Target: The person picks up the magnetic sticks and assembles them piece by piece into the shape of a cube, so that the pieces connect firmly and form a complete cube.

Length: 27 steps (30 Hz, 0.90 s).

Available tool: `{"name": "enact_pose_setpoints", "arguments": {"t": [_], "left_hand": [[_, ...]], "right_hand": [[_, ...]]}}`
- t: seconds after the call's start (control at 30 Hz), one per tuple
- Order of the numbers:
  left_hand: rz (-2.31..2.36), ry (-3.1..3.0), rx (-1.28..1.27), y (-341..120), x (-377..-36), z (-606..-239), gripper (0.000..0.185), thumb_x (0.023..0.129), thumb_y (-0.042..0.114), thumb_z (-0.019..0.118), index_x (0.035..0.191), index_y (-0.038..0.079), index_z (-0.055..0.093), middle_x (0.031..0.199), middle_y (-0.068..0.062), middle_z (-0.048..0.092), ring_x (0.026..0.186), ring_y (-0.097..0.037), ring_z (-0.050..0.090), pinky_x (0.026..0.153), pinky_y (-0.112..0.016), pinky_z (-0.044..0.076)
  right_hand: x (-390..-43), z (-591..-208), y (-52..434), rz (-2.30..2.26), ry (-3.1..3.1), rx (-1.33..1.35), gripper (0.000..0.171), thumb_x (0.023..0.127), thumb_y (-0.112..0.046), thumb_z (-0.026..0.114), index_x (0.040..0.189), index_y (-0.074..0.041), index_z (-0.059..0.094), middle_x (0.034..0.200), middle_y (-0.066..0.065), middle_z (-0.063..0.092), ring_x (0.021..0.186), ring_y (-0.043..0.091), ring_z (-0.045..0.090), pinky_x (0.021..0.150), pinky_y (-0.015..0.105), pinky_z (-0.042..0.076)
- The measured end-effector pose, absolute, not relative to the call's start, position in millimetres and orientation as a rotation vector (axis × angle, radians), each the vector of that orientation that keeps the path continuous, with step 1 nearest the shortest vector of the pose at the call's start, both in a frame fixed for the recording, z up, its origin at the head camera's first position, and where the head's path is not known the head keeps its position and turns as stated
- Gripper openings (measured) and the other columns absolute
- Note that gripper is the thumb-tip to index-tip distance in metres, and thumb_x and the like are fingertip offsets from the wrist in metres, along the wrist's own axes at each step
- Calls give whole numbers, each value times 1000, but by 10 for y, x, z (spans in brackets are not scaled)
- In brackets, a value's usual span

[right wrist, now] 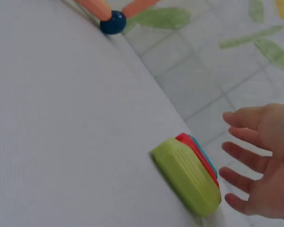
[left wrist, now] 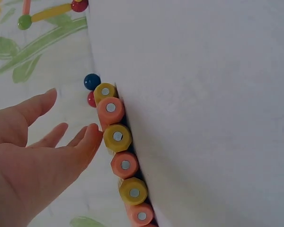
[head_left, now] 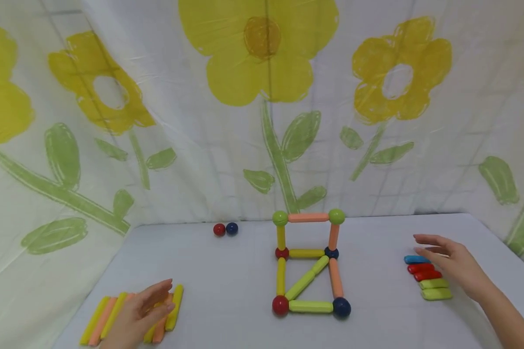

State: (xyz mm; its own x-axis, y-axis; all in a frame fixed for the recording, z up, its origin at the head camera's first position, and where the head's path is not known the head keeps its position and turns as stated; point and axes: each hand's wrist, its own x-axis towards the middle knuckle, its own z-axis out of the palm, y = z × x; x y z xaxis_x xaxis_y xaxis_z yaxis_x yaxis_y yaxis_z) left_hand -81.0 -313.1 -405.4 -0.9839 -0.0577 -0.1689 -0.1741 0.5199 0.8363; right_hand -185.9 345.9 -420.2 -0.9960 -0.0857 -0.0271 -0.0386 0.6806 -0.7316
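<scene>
In the head view, my left hand (head_left: 140, 312) hovers over a row of yellow and orange magnetic sticks (head_left: 110, 315). Its fingers are loosely bent with nothing between them, and part of the row is hidden beneath it. The left wrist view shows metal tips on the stick ends (left wrist: 117, 136), with the fingertips close beside them. On the other side, my right hand (head_left: 458, 266) is held with spread fingers beside a short row of blue, red and green sticks (head_left: 435, 293). A frame of sticks and balls (head_left: 305, 253) stands between the hands, with a green diagonal in its lower square.
A red ball (head_left: 219, 230) and a dark blue ball (head_left: 232, 228) sit together near the back edge of the white table (head_left: 227, 276). Behind it hangs a pale curtain (head_left: 192, 160) printed with yellow flowers.
</scene>
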Motion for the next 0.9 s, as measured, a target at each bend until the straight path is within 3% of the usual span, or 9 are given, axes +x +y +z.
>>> {"name": "enact_pose_setpoints", "arguments": {"t": [0.07,0.1,0.17,0.23,0.3,0.43,0.57,0.73,0.9], "left_hand": [[1415,2631,-186,-3105,-851,-4058,63,102,19,72,153,-9,47,155,-29,51,140,-44,53,100,-34,58],[1388,2633,-188,-3092,-873,-4058,64,101,18,73,153,-7,48,155,-28,51,141,-43,53,101,-36,58],[1374,2620,-166,-3069,-918,-4061,63,99,14,75,153,-6,49,155,-29,51,141,-43,52,103,-39,57],[1383,2605,-83,-3054,-957,-4070,61,98,7,74,152,-8,49,154,-31,51,140,-46,52,102,-40,57],[1422,2574,13,-3039,-989,-4081,59,97,2,73,149,-12,50,151,-34,51,138,-48,53,101,-39,58],[1459,2489,157,-2995,-1027,-4098,56,96,-1,73,144,-17,51,144,-37,55,131,-49,58,98,-36,59],[1367,2538,160,-2908,-1025,-4104,48,93,2,78,137,-10,61,133,-26,67,116,-36,69,91,-34,61],[1237,2671,164,-2794,-1015,-4101,36,91,7,81,125,-1,72,121,-11,73,103,-23,69,83,-30,61],[1220,2670,182,-2714,-1045,-4089,31,93,9,80,122,1,74,118,-8,74,101,-21,68,83,-33,60]], "right_hand": [[-1877,-4239,3495,-1213,2801,-81,62,111,-38,55,152,7,45,150,37,49,117,22,63,76,17,53],[-1886,-4258,3506,-1210,2788,-70,62,111,-38,56,152,7,45,150,38,48,116,22,64,76,16,52],[-1897,-4293,3520,-1205,2781,-60,61,111,-36,57,151,8,46,147,38,51,109,5,64,76,14,49],[-1906,-4317,3532,-1200,2784,-49,59,111,-34,57,150,9,48,145,38,54,98,-14,55,76,12,47],[-1907,-4328,3539,-1199,2785,-28,59,111,-33,57,149,10,48,143,38,55,93,-21,46,75,12,47],[-1906,-4327,3556,-1182,2777,-1,59,111,-34,57,148,11,49,146,38,53,92,-22,43,75,12,46],[-1907,-4321,3566,-1183,2760,-5,59,110,-35,58,145,12,53,146,36,53,91,-22,42,76,13,47],[-1916,-4328,3574,-1180,2741,-7,56,112,-32,55,143,14,54,137,33,61,89,-11,51,76,17,52],[-1939,-4343,3581,-1165,2741,4,56,112,-33,55,142,15,54,132,31,64,90,-1,56,75,20,54]]}}
